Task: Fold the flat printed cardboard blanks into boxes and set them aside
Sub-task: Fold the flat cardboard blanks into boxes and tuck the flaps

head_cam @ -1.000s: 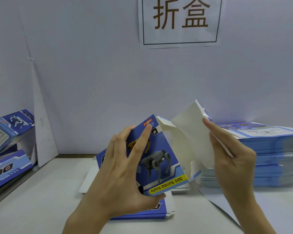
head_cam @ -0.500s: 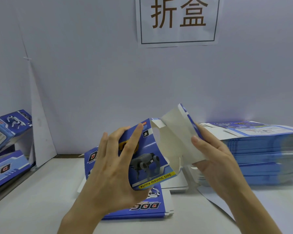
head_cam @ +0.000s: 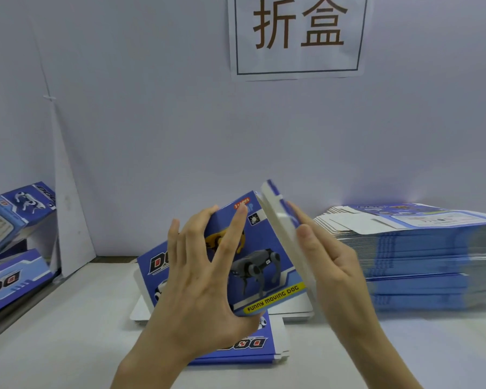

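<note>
**Entry: side flap against the box, both hands on it**

Edges and room. We see the white table (head_cam: 68, 332) run back to a pale wall (head_cam: 152, 136). Its left edge drops off beside two folded blue boxes (head_cam: 14, 217), which lean there one above the other. The widest bare stretch of tabletop lies at the near left, between those boxes and the hands. A narrower strip shows at the near right, in front of the stack.

Surroundings. A tall stack of flat blue printed blanks (head_cam: 421, 254) fills the right side, just beside the right hand (head_cam: 331, 265) and close behind it, so it hems that side in. A flat blue blank (head_cam: 244, 349) lies on the table directly under the hands, with white sheets beneath it. A white cardboard wedge (head_cam: 68, 220) leans in the left corner. A white paper sign (head_cam: 298, 35) with two dark characters hangs on the wall above.

Task item. The blue printed cardboard box (head_cam: 264, 265), showing a grey robot dog and a yellow "FUNNY MOVING DOG" strip, is held tilted above the table, at centre. The left hand (head_cam: 197, 279) grips it, with the fingers spread over the front face, the index finger reaching up to the top corner, and the thumb hooked under the lower edge. The box's white flap (head_cam: 275, 217) stands at its right side, nearly closed. The right hand is flat with straight fingers laid against the flap's blue outer side. Its thumb tip sits at the white edge, but blur hides whether the thumb presses there.
</note>
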Tool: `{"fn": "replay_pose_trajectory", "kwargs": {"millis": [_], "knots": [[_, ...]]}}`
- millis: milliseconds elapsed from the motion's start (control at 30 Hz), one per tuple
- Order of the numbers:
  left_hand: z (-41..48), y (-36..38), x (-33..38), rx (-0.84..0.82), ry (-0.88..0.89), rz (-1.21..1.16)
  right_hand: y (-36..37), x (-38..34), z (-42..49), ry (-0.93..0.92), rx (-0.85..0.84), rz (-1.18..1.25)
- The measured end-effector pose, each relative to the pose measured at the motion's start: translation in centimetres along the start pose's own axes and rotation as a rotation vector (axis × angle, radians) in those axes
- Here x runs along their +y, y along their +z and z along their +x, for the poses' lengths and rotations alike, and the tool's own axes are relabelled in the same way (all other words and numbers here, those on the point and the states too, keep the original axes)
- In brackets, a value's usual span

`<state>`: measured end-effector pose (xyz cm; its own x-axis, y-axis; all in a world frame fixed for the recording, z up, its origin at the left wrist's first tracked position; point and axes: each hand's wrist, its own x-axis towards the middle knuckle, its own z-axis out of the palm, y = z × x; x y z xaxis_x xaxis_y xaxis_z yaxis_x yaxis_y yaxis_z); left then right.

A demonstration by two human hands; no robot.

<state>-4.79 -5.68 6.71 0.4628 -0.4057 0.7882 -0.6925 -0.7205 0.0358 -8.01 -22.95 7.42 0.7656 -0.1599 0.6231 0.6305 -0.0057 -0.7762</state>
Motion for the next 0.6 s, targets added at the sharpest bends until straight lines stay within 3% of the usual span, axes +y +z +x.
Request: {"fn": "replay_pose_trajectory", "kwargs": {"millis": [433, 600], "knots": [[-0.24, 0.59, 0.12, -0.023, -0.043, 0.014, 0.25, 1.01, -0.13, 0.002, 0.016, -0.126], [-0.15, 0.6, 0.31, 0.019, -0.041, 0.064, 0.78, 0.5, -0.59, 0.027, -0.091, -0.165]]}}
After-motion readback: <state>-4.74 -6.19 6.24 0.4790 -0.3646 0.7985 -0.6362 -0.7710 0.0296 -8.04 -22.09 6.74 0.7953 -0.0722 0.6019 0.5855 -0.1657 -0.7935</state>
